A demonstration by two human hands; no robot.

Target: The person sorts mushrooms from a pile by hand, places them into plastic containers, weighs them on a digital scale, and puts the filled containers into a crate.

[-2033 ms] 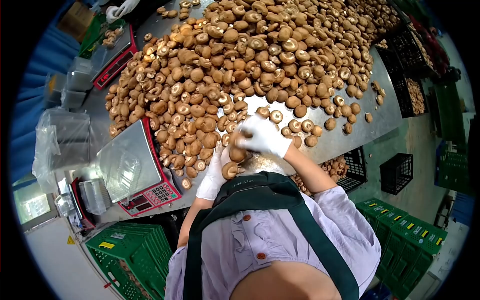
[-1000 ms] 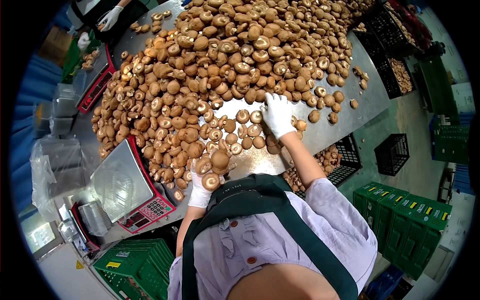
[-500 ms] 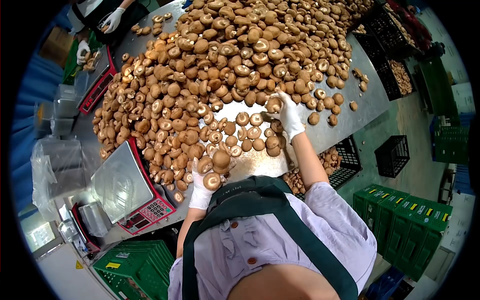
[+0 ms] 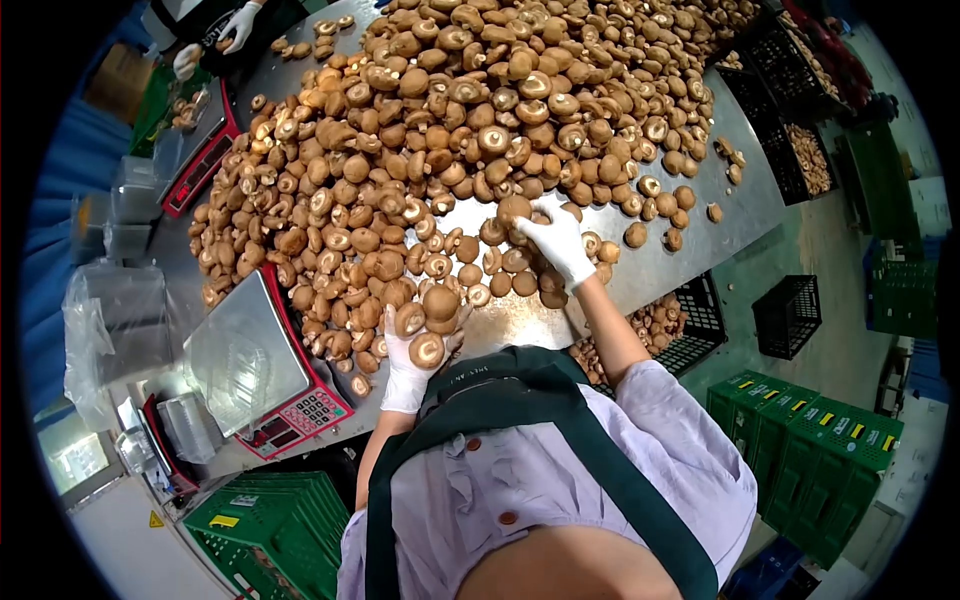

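Note:
My left hand, in a white glove, is closed around several brown mushrooms close to my apron. One of these shows its pale underside toward me. Farther out over the metal table, my gloved right hand grips a brown-capped mushroom between thumb and fingers. Beneath and beside that hand lie several loose mushrooms, some cap up, some stem up. Behind them rises a big heap of mushrooms across the table.
A red-edged scale stands left of me, with another scale farther back. Another person's gloved hands show at top left. Black crates of mushrooms sit beyond the right table edge, green crates on the floor.
My right hand has moved left and slightly toward me, with a mushroom in its fingers. My left hand stays nearly in place with its mushrooms. The other person's hands have shifted.

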